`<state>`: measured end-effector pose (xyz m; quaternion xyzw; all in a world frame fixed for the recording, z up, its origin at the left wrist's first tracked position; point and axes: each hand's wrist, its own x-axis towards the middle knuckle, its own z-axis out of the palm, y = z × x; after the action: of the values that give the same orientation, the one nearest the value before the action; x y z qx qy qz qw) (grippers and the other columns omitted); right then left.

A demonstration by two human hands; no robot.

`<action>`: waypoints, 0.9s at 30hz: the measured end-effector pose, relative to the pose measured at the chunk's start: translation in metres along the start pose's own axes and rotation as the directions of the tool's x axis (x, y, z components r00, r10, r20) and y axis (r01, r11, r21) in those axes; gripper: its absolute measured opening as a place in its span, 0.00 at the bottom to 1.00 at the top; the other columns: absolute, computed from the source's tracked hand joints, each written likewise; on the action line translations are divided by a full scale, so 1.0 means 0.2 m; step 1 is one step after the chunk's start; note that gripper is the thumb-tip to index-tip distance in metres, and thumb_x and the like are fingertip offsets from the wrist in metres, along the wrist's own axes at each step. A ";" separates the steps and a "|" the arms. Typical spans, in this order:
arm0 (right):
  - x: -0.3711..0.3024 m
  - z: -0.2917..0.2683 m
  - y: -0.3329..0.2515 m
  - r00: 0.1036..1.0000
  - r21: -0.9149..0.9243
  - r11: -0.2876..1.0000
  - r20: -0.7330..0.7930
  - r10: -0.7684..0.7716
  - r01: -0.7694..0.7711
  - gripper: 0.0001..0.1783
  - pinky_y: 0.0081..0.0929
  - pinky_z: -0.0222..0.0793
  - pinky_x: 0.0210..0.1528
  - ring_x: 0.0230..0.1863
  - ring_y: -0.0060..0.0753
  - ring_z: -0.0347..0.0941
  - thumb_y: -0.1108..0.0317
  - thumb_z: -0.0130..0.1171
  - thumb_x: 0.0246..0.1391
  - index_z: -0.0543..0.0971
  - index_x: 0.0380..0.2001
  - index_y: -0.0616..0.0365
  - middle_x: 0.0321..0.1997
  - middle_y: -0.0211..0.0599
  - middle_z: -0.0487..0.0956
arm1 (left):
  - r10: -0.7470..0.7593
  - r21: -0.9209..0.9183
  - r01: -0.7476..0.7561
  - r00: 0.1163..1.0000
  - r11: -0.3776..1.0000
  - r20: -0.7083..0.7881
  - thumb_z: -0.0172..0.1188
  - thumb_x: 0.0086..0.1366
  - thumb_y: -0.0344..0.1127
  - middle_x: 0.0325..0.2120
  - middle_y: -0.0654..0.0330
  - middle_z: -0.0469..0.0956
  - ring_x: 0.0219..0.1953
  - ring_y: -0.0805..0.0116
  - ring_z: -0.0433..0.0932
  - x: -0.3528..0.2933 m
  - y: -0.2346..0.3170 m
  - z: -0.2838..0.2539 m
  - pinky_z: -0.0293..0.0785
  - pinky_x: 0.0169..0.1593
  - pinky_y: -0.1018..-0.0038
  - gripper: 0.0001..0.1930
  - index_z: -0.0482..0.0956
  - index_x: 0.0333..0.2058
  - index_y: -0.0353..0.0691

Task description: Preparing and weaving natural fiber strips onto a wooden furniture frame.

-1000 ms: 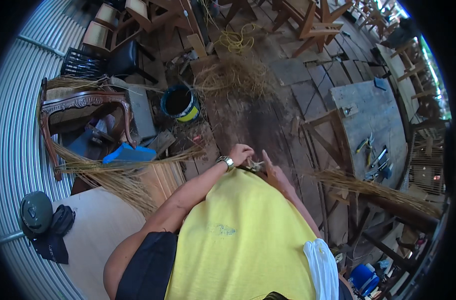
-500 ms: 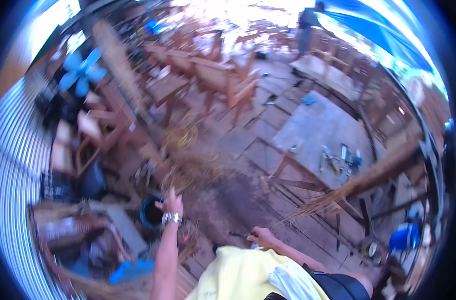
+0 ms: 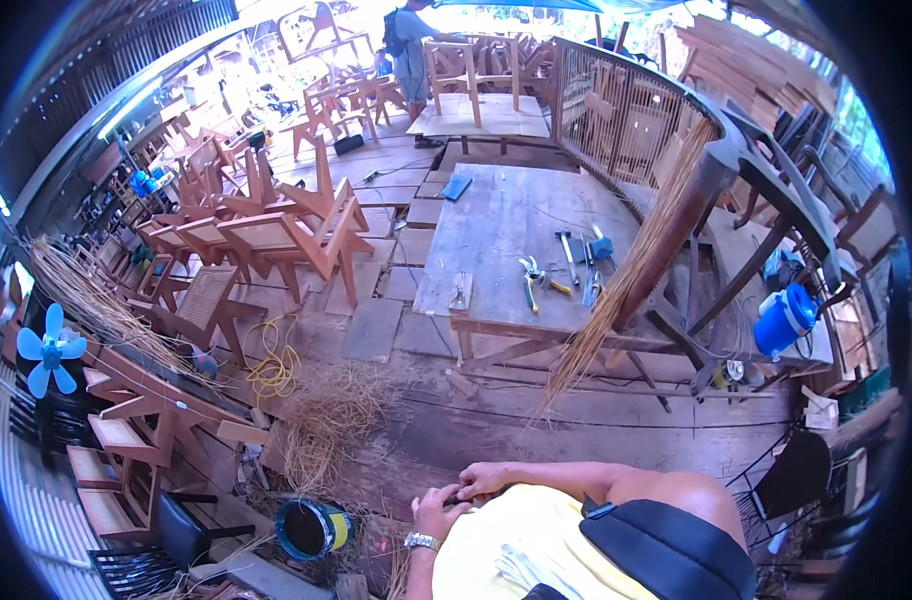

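Observation:
My left hand point(image 3: 436, 513), with a metal watch point(image 3: 422, 541) at its wrist, is drawn in against my yellow shirt point(image 3: 496, 530). Its fingers are bent and meet those of my right hand point(image 3: 484, 479). The right fingers curl round a slim dark tool point(image 3: 453, 501), of which only a little shows between the hands; its kind is hidden. What else the left fingers may pinch, I cannot make out. On the floor beyond lies a heap of loose straw-coloured cane strands point(image 3: 331, 425). A dark bucket point(image 3: 304, 530) with a blue rim stands left of my left hand.
A low worktable point(image 3: 506, 235) ahead bears pliers point(image 3: 531, 285), a hammer point(image 3: 568, 258) and a blue cloth point(image 3: 457, 187). Long cane strands point(image 3: 636, 270) hang over a dark wooden frame at right. Wooden chairs point(image 3: 276, 235) crowd the left, near a blue fan point(image 3: 52, 350). Another person point(image 3: 410, 60) stands far back.
My left hand, earlier stretched out over the floor by the bucket, has come back to meet my right hand. The right hand has moved slightly left. My view has turned right.

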<state>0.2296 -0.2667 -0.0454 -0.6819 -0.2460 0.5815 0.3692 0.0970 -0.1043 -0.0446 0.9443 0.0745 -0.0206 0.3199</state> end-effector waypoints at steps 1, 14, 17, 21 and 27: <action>0.03 0.02 0.08 0.992 -0.033 0.992 -0.019 -0.126 0.125 0.19 0.22 0.67 0.21 0.20 0.19 0.71 0.51 0.60 0.57 0.77 0.32 0.58 0.22 0.27 0.76 | 0.029 -0.054 -0.027 0.999 0.998 0.031 0.70 0.47 0.53 0.34 0.63 0.78 0.39 0.62 0.77 -0.01 0.00 0.01 0.64 0.50 0.51 0.22 0.81 0.41 0.54; 0.02 -0.14 0.04 0.929 -0.395 0.895 0.366 -0.055 0.209 0.28 0.37 0.68 0.43 0.42 0.38 0.74 0.45 0.49 0.60 0.76 0.44 0.63 0.39 0.42 0.79 | 0.053 -0.259 -0.045 0.998 0.965 0.026 0.69 0.51 0.48 0.33 0.56 0.80 0.37 0.57 0.80 -0.04 0.11 0.09 0.74 0.41 0.63 0.20 0.81 0.41 0.45; 0.06 -0.15 0.07 0.914 -0.379 0.887 0.394 -0.101 0.262 0.28 0.37 0.68 0.45 0.43 0.38 0.73 0.45 0.49 0.61 0.76 0.45 0.63 0.40 0.42 0.79 | -0.021 -0.272 0.022 1.000 0.962 0.006 0.69 0.51 0.46 0.34 0.54 0.81 0.37 0.55 0.80 -0.06 0.19 0.03 0.76 0.41 0.65 0.19 0.82 0.40 0.44; 0.12 -0.11 0.05 0.900 -0.382 0.874 0.416 -0.129 0.301 0.28 0.36 0.68 0.47 0.45 0.38 0.73 0.45 0.50 0.60 0.76 0.46 0.62 0.42 0.42 0.79 | -0.092 -0.214 0.081 0.995 0.973 -0.039 0.69 0.51 0.45 0.33 0.55 0.81 0.37 0.56 0.80 -0.10 0.19 0.01 0.76 0.41 0.65 0.18 0.82 0.39 0.44; 0.08 -0.12 0.11 0.874 -0.367 0.893 0.483 -0.056 0.260 0.30 0.35 0.67 0.49 0.46 0.36 0.72 0.43 0.50 0.60 0.76 0.47 0.61 0.45 0.41 0.79 | -0.073 -0.231 0.055 0.995 0.971 -0.069 0.68 0.51 0.45 0.35 0.56 0.80 0.37 0.56 0.80 -0.13 0.20 0.08 0.76 0.41 0.64 0.17 0.81 0.38 0.44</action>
<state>0.2539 -0.2732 -0.0719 -0.5647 -0.5021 0.6262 0.1918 0.0775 -0.1476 -0.0307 0.8983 0.1192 0.0145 0.4228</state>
